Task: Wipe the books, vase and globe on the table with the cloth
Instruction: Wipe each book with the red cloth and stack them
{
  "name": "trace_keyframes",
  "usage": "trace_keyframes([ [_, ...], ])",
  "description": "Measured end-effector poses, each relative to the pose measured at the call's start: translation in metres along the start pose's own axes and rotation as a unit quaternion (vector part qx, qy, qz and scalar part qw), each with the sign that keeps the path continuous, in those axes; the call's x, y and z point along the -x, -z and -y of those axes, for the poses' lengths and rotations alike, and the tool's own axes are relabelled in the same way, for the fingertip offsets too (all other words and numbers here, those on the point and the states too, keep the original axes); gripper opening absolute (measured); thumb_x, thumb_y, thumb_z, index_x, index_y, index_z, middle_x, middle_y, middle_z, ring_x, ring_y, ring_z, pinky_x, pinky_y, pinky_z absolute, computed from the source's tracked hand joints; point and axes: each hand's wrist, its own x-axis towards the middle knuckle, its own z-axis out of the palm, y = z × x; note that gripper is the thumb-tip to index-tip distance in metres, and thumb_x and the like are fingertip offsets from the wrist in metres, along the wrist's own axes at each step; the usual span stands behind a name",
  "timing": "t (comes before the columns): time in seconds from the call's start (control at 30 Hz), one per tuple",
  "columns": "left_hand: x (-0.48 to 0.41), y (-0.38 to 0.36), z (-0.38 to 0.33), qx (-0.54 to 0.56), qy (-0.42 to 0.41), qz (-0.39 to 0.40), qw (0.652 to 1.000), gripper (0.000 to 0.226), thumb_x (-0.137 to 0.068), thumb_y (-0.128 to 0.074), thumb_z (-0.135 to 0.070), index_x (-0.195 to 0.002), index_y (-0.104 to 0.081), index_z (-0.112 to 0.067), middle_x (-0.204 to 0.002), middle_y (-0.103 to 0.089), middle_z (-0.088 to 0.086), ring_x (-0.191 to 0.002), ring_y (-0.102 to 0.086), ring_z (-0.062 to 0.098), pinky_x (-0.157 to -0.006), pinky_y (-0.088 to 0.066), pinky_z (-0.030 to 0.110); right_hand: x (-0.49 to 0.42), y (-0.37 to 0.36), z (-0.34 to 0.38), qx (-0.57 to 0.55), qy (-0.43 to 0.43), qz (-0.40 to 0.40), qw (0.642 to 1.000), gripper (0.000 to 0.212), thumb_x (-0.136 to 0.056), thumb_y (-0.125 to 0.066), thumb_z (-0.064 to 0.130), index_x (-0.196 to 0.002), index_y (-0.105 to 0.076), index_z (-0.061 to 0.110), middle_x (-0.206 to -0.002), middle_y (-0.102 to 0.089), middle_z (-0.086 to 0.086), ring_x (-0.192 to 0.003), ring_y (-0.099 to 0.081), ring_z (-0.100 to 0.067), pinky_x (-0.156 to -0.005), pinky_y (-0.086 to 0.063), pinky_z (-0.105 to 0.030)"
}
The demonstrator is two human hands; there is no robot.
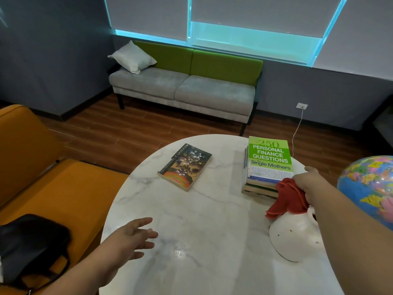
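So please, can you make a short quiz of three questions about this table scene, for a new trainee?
1. True or false: the red cloth is held in the right hand.
2. Which book lies alone, apart from the stack of books?
A. the green finance book
B. the owl-cover book
3. Fill in: the left hand is open and holds ____.

Key:
1. True. The cloth hangs just above the white vase, near the globe.
2. B. The green one tops the stack.
3. Nothing; it hovers over the marble table.
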Motion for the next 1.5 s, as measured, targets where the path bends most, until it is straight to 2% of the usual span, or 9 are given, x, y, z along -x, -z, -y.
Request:
trace_keyframes([
  [0.17, -0.002, 0.000, 0.000, -0.003, 0.002, 0.006, 1.000, 0.039, -0.096, -0.055, -0.028, -0.134, -0.047, -0.027, -0.115, -0.067, -0.001, -0.104, -0.064, 0.019, -0.096, -0.049, 0.038, 0.005, 0.001, 0.003, 0.035, 0.030, -0.075, 0.996, 0.057, -0.089, -0.059, 0.008, -0.136, -0.033, 0.028, -0.080, -0.046, -0.006, -0.083, -0.056, -0.029, -0.076, -0.053, -0.042],
  [0.37, -0.009, -0.004, -0.005, -0.016, -0.006, 0.015, 1.000, 0.040, -0.095, -0.056, -0.027, -0.134, -0.047, -0.025, -0.119, -0.064, 0.001, -0.106, -0.062, 0.021, -0.097, -0.048, 0.038, 0.041, -0.019, 0.014, 0.010, 0.115, 0.035, 0.993, 0.009, -0.089, -0.065, 0.025, -0.097, -0.063, 0.024, -0.098, -0.066, -0.009, -0.080, -0.065, -0.026, -0.071, -0.054, -0.038],
  [0.5, -0.024, -0.001, -0.013, -0.016, -0.023, 0.008, 1.000, 0.039, -0.096, -0.055, -0.025, -0.134, -0.048, -0.023, -0.115, -0.067, 0.000, -0.103, -0.064, 0.019, -0.092, -0.051, 0.036, 0.060, -0.052, 0.008, 0.058, 0.155, 0.149, 0.975, 0.046, -0.064, -0.077, 0.061, -0.087, -0.071, 0.022, -0.088, -0.071, -0.004, -0.083, -0.068, -0.024, -0.079, -0.056, -0.041],
  [0.63, -0.054, 0.008, -0.029, 0.002, -0.028, -0.010, 1.000, 0.034, -0.096, -0.055, -0.023, -0.130, -0.051, -0.022, -0.111, -0.068, 0.001, -0.101, -0.065, 0.019, -0.086, -0.051, 0.034, 0.066, -0.096, -0.003, 0.094, 0.090, 0.285, 0.950, 0.057, -0.049, -0.094, 0.030, -0.099, -0.067, 0.021, -0.092, -0.069, -0.009, -0.080, -0.069, -0.024, -0.071, -0.056, -0.033],
  [0.77, -0.095, 0.018, -0.045, 0.020, -0.024, -0.045, 0.999, 0.036, -0.096, -0.056, -0.021, -0.132, -0.053, -0.016, -0.121, -0.063, 0.006, -0.107, -0.060, 0.021, -0.089, -0.052, 0.037, 0.058, -0.146, -0.009, 0.165, 0.089, 0.253, 0.949, 0.041, -0.065, -0.078, 0.013, -0.103, -0.068, 0.023, -0.104, -0.065, -0.010, -0.090, -0.065, -0.025, -0.074, -0.057, -0.033],
  [1.0, -0.153, 0.017, -0.073, -0.028, -0.046, -0.103, 0.993, 0.050, -0.098, -0.052, -0.025, -0.145, -0.037, -0.019, -0.147, -0.041, 0.010, -0.130, -0.042, 0.032, -0.103, -0.038, 0.040, 0.048, -0.203, -0.001, 0.171, 0.097, 0.282, 0.939, 0.073, -0.083, -0.057, 0.004, -0.149, -0.032, 0.024, -0.147, -0.041, -0.003, -0.101, -0.056, -0.017, -0.073, -0.049, -0.019],
  [1.13, -0.176, 0.016, -0.084, -0.092, -0.067, -0.098, 0.989, 0.061, -0.098, -0.052, -0.027, -0.151, -0.025, -0.018, -0.152, -0.034, 0.010, -0.133, -0.040, 0.031, -0.104, -0.038, 0.039, 0.037, -0.218, 0.003, 0.198, 0.078, 0.287, 0.934, 0.083, -0.083, -0.059, 0.006, -0.152, -0.019, 0.029, -0.135, -0.047, -0.004, -0.078, -0.055, -0.009, -0.063, -0.049, -0.020],
  [1.3, -0.193, 0.020, -0.084, -0.112, -0.041, -0.028, 0.992, 0.074, -0.095, -0.055, -0.023, -0.153, -0.009, -0.018, -0.149, -0.038, 0.007, -0.129, -0.043, 0.029, -0.108, -0.039, 0.042, 0.030, -0.228, 0.004, 0.222, 0.106, 0.310, 0.918, 0.101, -0.079, -0.066, 0.010, -0.152, -0.002, 0.036, -0.143, -0.042, -0.004, -0.106, -0.055, -0.019, -0.085, -0.050, -0.027],
  [1.5, -0.178, 0.011, -0.076, -0.125, -0.048, -0.049, 0.990, 0.055, -0.097, -0.053, -0.022, -0.146, -0.032, -0.008, -0.145, -0.043, 0.009, -0.121, -0.047, 0.027, -0.099, -0.042, 0.034, 0.028, -0.224, -0.013, 0.136, 0.085, 0.344, 0.925, 0.098, -0.074, -0.064, 0.009, -0.149, -0.014, 0.046, -0.132, -0.053, 0.001, -0.085, -0.064, -0.019, -0.067, -0.052, -0.027],
])
